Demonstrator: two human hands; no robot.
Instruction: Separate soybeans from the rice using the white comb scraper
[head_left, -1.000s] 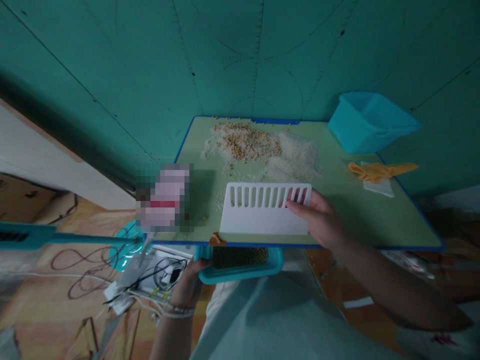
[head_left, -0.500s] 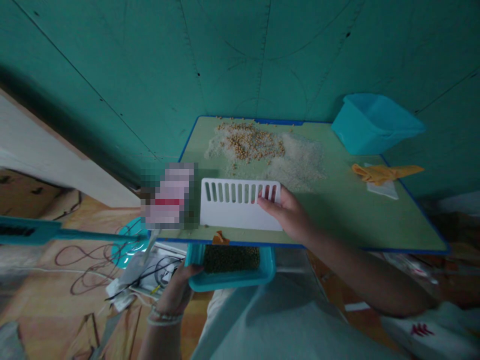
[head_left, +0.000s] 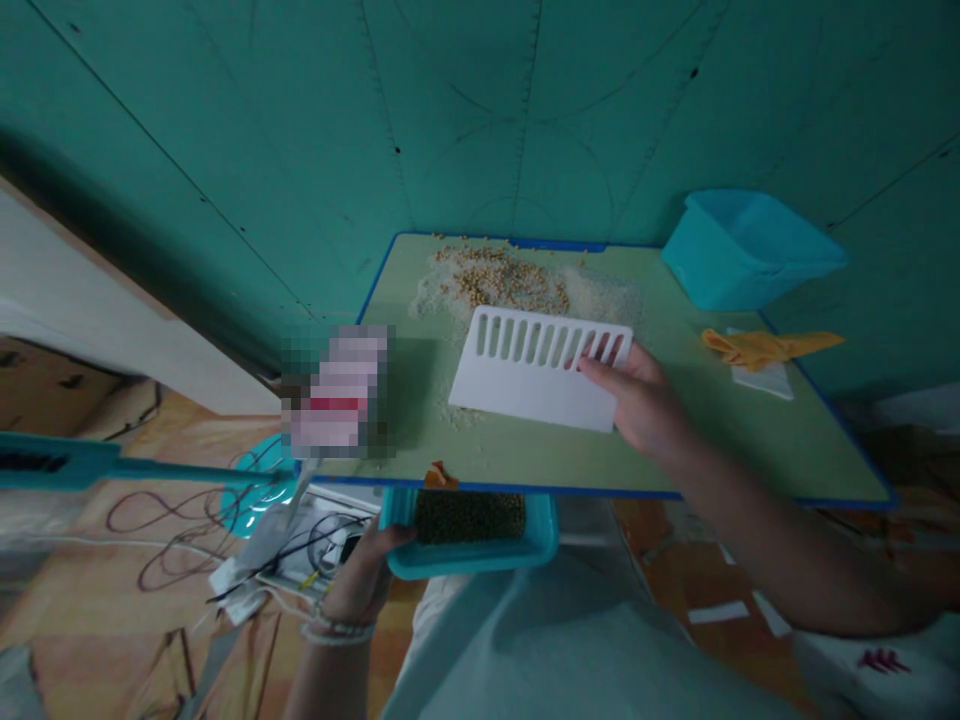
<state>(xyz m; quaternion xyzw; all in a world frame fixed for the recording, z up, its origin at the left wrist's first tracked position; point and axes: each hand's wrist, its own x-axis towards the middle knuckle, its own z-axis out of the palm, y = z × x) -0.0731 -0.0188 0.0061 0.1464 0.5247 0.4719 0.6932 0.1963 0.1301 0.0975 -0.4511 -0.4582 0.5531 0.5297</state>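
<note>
My right hand point(head_left: 649, 400) grips the right end of a white slotted plastic panel point(head_left: 536, 385), tilted over the green tabletop point(head_left: 712, 430). Below the table's front edge, my left hand point(head_left: 367, 570) holds the left end of a turquoise tray point(head_left: 480, 562). Small dark green grains point(head_left: 471, 517), perhaps mung beans, lie inside that tray. Behind the panel, round yellowish beans point(head_left: 491, 280) are spread over pale fine grains point(head_left: 604, 295). A few pale grains point(head_left: 461, 412) also lie by the panel's lower left corner. The panel hides part of the tabletop.
A turquoise bin point(head_left: 750, 255) stands at the back right, near an orange cloth point(head_left: 769, 348) on a white piece. A pixelated pink object point(head_left: 345, 385) sits at the left edge. An orange scrap point(head_left: 439, 476) lies at the front edge. Cables point(head_left: 172, 530) cover the floor at left.
My right hand has moved the white panel to the right and away from me, and the panel is now turned at an angle. The tray has shifted slightly right.
</note>
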